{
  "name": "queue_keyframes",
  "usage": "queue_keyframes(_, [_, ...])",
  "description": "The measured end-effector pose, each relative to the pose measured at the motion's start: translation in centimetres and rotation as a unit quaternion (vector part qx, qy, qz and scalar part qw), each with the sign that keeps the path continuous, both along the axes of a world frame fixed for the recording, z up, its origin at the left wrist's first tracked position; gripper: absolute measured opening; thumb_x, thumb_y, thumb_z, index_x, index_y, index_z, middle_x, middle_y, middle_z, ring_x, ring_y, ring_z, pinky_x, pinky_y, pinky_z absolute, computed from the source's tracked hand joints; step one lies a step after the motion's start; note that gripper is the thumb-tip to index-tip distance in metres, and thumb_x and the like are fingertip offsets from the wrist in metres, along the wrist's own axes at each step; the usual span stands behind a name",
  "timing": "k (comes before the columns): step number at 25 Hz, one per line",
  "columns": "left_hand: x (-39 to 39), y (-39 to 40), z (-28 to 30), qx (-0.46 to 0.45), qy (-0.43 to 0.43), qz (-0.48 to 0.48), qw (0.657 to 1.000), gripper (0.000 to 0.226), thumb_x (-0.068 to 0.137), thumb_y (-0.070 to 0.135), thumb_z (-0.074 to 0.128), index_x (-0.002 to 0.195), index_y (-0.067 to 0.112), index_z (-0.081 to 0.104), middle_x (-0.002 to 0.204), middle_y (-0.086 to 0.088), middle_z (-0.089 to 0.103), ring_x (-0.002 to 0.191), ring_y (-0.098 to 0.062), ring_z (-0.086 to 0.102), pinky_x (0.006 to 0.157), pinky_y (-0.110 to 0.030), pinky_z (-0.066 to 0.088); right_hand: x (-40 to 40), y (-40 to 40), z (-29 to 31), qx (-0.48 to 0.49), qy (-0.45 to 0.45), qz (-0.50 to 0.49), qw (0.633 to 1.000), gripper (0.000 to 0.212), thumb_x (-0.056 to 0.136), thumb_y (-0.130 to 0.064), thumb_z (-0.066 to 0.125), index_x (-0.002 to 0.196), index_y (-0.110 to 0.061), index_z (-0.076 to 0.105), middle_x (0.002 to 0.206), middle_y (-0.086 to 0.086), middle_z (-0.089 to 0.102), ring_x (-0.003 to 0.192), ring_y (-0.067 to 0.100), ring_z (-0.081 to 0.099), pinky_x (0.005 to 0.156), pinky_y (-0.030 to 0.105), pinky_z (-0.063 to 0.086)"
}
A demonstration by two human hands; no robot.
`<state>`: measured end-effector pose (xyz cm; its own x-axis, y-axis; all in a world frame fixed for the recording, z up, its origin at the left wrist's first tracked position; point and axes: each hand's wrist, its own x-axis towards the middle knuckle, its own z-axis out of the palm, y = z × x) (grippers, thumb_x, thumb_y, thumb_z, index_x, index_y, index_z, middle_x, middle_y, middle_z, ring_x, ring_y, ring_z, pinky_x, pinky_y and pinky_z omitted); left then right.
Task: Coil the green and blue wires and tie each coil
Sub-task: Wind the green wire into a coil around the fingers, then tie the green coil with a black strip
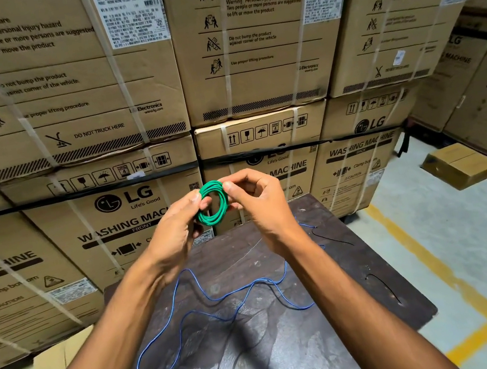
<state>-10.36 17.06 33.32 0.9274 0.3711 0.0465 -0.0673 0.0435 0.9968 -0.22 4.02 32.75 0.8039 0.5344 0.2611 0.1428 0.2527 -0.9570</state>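
Observation:
The green wire (pixel 219 212) is wound into a small round coil, held up above the far edge of the dark table (pixel 294 351). My left hand (pixel 176 230) pinches its left side between thumb and fingers. My right hand (pixel 257 198) pinches its upper right side. The blue wire (pixel 209 301) lies loose and uncoiled in wavy loops across the table, below my forearms. Two short thin black ties lie on the right part of the table, one (pixel 333 238) near my right wrist and one (pixel 384 286) closer to the right edge.
Stacked cardboard washing-machine boxes (pixel 128 107) form a wall right behind the table. A small cardboard box (pixel 459 164) sits on the floor at right. Yellow floor lines (pixel 462 286) run past the table's right side.

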Motion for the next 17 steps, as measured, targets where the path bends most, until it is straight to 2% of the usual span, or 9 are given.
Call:
queue_keyframes(3, [1.0,0.3,-0.7,0.014,-0.001,-0.012,1.000,0.049,0.110,0.027,0.035,0.081,0.035,0.074,0.086,0.017,0.063,0.076,-0.004,0.042,0.064,-0.032,0.025,0.7,-0.8,-0.4,-0.023,-0.007,-0.022,0.999,0.016,0.102,-0.006,0.059,0.107,-0.006,0.074,0.102,0.013,0.078,0.084,0.013,0.070,0.071,0.023,0.054])
queue_keyframes(5, [2.0,-0.1,-1.2,0.010,0.008,-0.004,1.000,0.051,0.110,0.027,0.035,0.075,0.035,0.072,0.084,0.018,0.062,0.077,-0.004,0.042,0.064,-0.030,0.026,1.7,-1.4,-1.0,-0.045,-0.043,-0.052,0.997,0.019,0.102,-0.007,0.059,0.111,-0.011,0.076,0.105,0.007,0.079,0.092,0.014,0.072,0.078,0.028,0.056])
queue_keyframes(7, [3.2,-0.9,-2.1,0.007,0.022,0.009,1.000,0.046,0.110,0.024,0.035,0.086,0.025,0.074,0.084,0.018,0.066,0.074,0.001,0.052,0.065,-0.023,0.035,3.0,-2.0,-2.3,-0.075,-0.097,-0.076,0.989,0.023,0.100,-0.010,0.061,0.118,-0.012,0.075,0.112,0.002,0.078,0.104,0.015,0.072,0.094,0.039,0.058])
queue_keyframes(9, [4.9,-1.7,-3.5,0.000,0.036,0.031,0.999,0.039,0.110,0.020,0.036,0.111,-0.007,0.063,0.097,0.006,0.072,0.080,0.000,0.067,0.075,-0.018,0.051,4.5,-3.0,-4.0,-0.138,-0.151,-0.082,0.975,0.033,0.097,-0.022,0.062,0.128,-0.017,0.071,0.122,-0.002,0.075,0.114,0.013,0.068,0.103,0.042,0.053])
queue_keyframes(10, [5.6,-2.1,-4.4,0.000,0.040,0.039,0.998,0.040,0.109,0.019,0.037,0.114,-0.017,0.055,0.101,0.002,0.073,0.084,-0.002,0.069,0.081,-0.019,0.053,5.2,-3.7,-4.9,-0.176,-0.171,-0.078,0.966,0.040,0.096,-0.029,0.062,0.135,-0.021,0.067,0.130,-0.004,0.071,0.120,0.013,0.065,0.107,0.040,0.051])
queue_keyframes(11, [6.4,-2.6,-5.3,0.007,0.040,0.038,0.998,0.038,0.108,0.019,0.041,0.108,-0.014,0.058,0.096,0.004,0.072,0.082,0.003,0.067,0.081,-0.015,0.051,5.9,-4.6,-5.8,-0.215,-0.184,-0.070,0.956,0.047,0.096,-0.034,0.064,0.141,-0.025,0.062,0.138,-0.006,0.066,0.126,0.013,0.060,0.111,0.038,0.047])
queue_keyframes(13, [8.0,-3.8,-7.3,0.035,0.049,0.024,0.998,0.026,0.102,0.024,0.046,0.097,0.004,0.062,0.091,0.002,0.061,0.075,0.011,0.056,0.076,-0.009,0.042,7.5,-6.6,-7.5,-0.279,-0.206,-0.055,0.936,0.059,0.097,-0.039,0.067,0.152,-0.028,0.050,0.152,-0.007,0.055,0.138,0.013,0.047,0.117,0.031,0.037])
queue_keyframes(15, [9.8,-5.1,-9.5,0.063,0.063,0.015,0.996,0.022,0.102,0.021,0.045,0.103,0.002,0.055,0.095,-0.011,0.049,0.071,0.013,0.049,0.071,-0.007,0.038,9.1,-8.5,-9.3,-0.314,-0.225,-0.052,0.921,0.066,0.097,-0.042,0.069,0.156,-0.026,0.044,0.159,-0.007,0.046,0.145,0.011,0.038,0.120,0.026,0.029])
queue_keyframes(17, [11.2,-6.3,-11.6,0.087,0.079,0.022,0.993,0.020,0.104,0.019,0.044,0.103,0.001,0.054,0.095,-0.013,0.045,0.070,0.014,0.046,0.070,-0.008,0.037,10.5,-9.8,-11.2,-0.343,-0.228,-0.047,0.910,0.069,0.097,-0.046,0.066,0.159,-0.027,0.039,0.162,-0.008,0.042,0.148,0.010,0.033,0.119,0.026,0.026])
